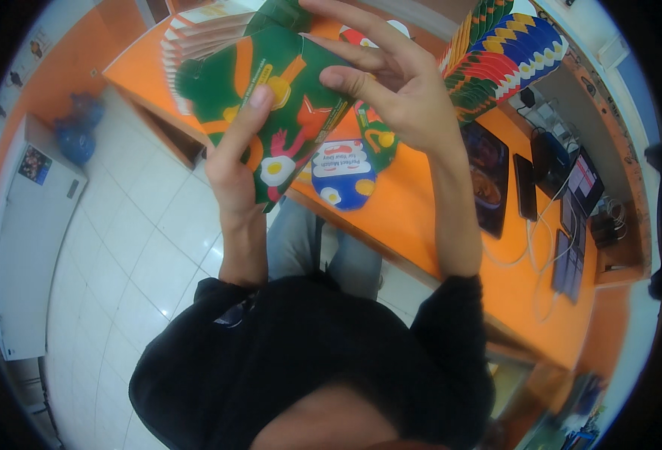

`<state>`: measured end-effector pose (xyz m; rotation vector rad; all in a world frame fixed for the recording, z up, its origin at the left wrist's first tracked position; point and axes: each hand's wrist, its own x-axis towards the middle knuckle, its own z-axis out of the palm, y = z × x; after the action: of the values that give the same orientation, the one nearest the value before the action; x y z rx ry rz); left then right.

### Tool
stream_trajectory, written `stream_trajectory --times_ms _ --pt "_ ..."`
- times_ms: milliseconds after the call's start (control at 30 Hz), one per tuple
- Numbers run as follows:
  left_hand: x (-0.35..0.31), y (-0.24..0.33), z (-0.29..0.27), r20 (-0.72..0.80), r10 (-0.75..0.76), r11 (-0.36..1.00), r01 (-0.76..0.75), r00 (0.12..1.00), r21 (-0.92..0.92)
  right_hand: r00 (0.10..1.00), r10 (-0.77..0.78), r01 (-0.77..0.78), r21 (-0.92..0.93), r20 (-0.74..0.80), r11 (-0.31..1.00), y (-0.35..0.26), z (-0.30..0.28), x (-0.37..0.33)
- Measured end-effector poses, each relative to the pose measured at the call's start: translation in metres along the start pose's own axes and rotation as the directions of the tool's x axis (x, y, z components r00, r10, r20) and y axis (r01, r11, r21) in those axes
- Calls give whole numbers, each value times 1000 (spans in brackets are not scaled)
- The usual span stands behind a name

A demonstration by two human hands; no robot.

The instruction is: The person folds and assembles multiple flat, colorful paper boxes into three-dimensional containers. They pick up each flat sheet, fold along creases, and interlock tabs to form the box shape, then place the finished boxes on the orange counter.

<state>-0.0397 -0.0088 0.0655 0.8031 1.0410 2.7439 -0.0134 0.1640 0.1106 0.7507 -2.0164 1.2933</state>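
A flat green printed carton [286,97] with orange, pink and egg shapes is held up in front of me, above the edge of the orange table [421,225]. My left hand [233,161] grips its lower left edge, thumb across the front. My right hand [391,86] holds its right side with the fingers spread over the top corner. A blue carton [343,174] with egg prints and another green one [379,139] lie on the table just behind.
A fanned stack of flat cartons [503,56] stands at the back right; another stack [203,30] lies at the back left. A dark tablet [488,176], a phone [526,187], screens [582,184] and cables sit to the right. A white cabinet [31,225] stands on the tiled floor [143,247].
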Motion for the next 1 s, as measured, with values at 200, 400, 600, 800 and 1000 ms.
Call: stream_trajectory --times_ms 200,400,600,800,1000 --pt "26 -26 2 -21 -171 983 169 985 -69 994 56 -10 -442 90 897 -6 -6 -2" --pt "31 -24 -7 2 -281 939 275 960 -206 954 -14 216 -652 300 727 -15 -11 -3" --pt "20 -10 -11 443 -58 976 144 895 -163 991 -95 134 -579 97 804 -16 -13 1" --pt "10 -9 2 341 53 969 -131 939 211 980 -15 99 -424 198 900 -17 -15 -2" --pt "12 1 0 221 179 938 -234 959 256 962 88 23 -396 260 918 -22 -19 -6"
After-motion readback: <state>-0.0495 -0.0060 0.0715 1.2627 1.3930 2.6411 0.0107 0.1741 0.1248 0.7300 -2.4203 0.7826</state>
